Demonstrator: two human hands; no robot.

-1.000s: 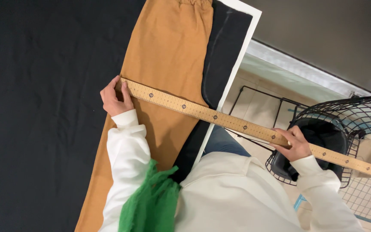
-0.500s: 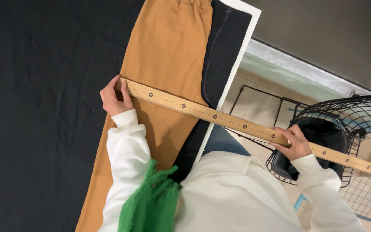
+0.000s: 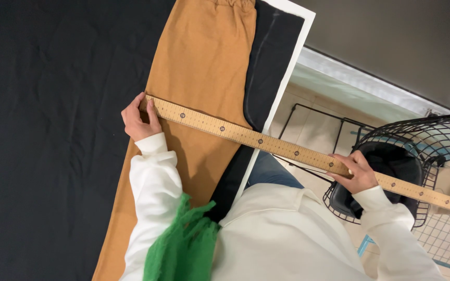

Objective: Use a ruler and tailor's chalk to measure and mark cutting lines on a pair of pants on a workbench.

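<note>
While both hands' fingers clamp it, long wooden ruler (image 3: 298,152) – tilted across tan trousers (image 3: 194,104)

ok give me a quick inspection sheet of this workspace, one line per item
surface: black cloth covers the table, with a white board edge along its right side
job's things: tan fabric lies flat on the cloth; a long wooden ruler lies slanted across it and reaches out past the table edge
clutter: a green fabric piece hangs near the left sleeve
hands: left hand presses the ruler's end on the tan fabric; right hand grips the ruler off the table
cables: nothing seen
surroundings: black wire chair and pale floor at right
</note>
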